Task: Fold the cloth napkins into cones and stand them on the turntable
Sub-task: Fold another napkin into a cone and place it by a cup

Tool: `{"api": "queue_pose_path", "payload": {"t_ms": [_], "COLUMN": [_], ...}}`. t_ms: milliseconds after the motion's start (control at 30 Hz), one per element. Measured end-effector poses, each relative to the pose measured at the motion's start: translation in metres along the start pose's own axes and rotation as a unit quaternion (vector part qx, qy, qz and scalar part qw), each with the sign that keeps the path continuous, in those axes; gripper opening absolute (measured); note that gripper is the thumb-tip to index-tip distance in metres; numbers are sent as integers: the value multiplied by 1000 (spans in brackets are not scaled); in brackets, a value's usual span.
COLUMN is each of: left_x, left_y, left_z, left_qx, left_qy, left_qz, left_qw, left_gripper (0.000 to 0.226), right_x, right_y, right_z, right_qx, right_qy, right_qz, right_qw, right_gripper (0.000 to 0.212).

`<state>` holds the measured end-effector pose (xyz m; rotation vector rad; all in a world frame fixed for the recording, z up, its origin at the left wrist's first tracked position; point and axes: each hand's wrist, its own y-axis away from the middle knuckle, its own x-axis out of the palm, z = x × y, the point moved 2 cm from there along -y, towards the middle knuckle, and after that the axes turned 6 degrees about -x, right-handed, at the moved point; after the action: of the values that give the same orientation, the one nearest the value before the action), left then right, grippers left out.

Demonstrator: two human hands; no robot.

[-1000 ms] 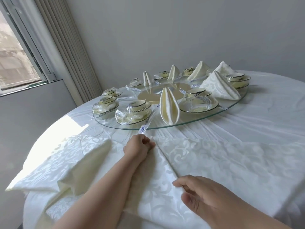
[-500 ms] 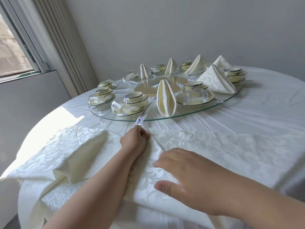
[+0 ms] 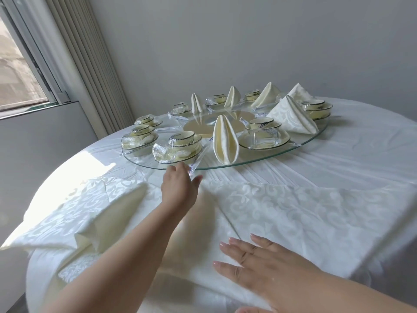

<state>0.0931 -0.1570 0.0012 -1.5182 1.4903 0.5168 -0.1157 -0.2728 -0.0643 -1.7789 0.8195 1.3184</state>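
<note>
Where the round table under its white cloth (image 3: 338, 163) fills most of the view, a large white damask napkin with a leaf pattern (image 3: 304, 213) lies spread flat across the near side, one crease running diagonally through it. Further back, on the round glass turntable (image 3: 300, 143), stand several cream cloth napkins already folded, the nearest cone (image 3: 225, 143) upright near the front rim, between gold-rimmed bowl-and-saucer settings. At the left, a loose heap of more patterned white napkins (image 3: 74, 220), partly in sunlight. On the spread napkin's near part, the right hand (image 3: 266, 265), palm down, fingers straight and splayed, pressing flat. At the napkin's far edge, just before the turntable rim, the left hand (image 3: 180, 188), fingers extended and apart, gripping nothing.
</note>
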Motion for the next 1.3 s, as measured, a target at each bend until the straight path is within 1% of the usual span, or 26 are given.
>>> {"api": "queue_pose_path", "payload": {"t_ms": [33,67,167,200,267,333,367,433,533,567,600,633,667,700,767,800,833,867,967,1033,1100,1167,1233,1300], "left_x": [-13,-23,-29,-22,-6,5,7,9,14,14,14,14,14,14,14,13,12,11,10,11,11,11,11,13], "left_y": [5,12,54,70,93,98,97,95,96,97,97,97,97,97,97,98,98,99,99,99,99,99,98,97], "left_z": [-8,-14,-16,-10,3,10,9,8,8,9,9,9,9,10,10,9,9,8,9,9,8,8,8,8], "left_qx": [32,60,123,147,171,173,171,160,139,133,132,134,135,137,135,136,136,136,135,137,138,136,135,137], "left_qy": [-16,-30,-69,-81,-99,-124,-139,-176,-202,-205,-206,-207,-206,-205,-199,-197,-197,-197,-192,-193,-195,-195,-194,-193], "left_qz": [-6,9,113,138,162,166,168,182,202,200,195,188,182,178,180,179,178,176,173,173,176,177,179,179], "left_qw": [999,998,983,976,967,963,961,954,948,949,950,951,952,953,954,954,954,955,956,956,955,955,955,955], "left_gripper": [28,22,27,28,28,41,48,58,68,70,72,75,77,80,94,105,113,114,109,113,120,116,110,120], "right_x": [-1,-5,-11,-13,-16,-13,-10,-1,-10,-26,-45,-55,-65,-71,-73,-71,-68,-63,-46,-39,-38,-43,-50,-59], "right_y": [0,1,3,3,2,4,7,16,38,42,43,43,42,40,26,15,5,-4,-23,-28,-26,-16,2,25], "right_z": [0,2,3,5,7,9,11,14,9,7,2,-11,-24,-43,-91,-111,-128,-143,-171,-181,-190,-197,-202,-207], "right_qx": [3,12,29,37,48,44,37,32,43,40,37,45,91,121,213,252,283,309,356,372,386,389,394,413], "right_qy": [0,-14,-36,-42,-55,-40,-28,-16,-64,-96,-176,-251,-334,-362,-308,-285,-272,-269,-258,-242,-227,-220,-246,-308], "right_qz": [-10,-1,17,41,80,85,70,41,45,54,61,32,50,45,-21,-40,-37,-11,101,164,215,245,240,225], "right_qw": [1000,1000,999,998,994,995,996,999,996,993,982,966,937,923,927,924,919,912,892,881,868,860,852,827], "right_gripper": [54,54,61,62,65,67,66,55,49,47,54,66,68,59,32,25,25,30,50,51,46,45,41,36]}}
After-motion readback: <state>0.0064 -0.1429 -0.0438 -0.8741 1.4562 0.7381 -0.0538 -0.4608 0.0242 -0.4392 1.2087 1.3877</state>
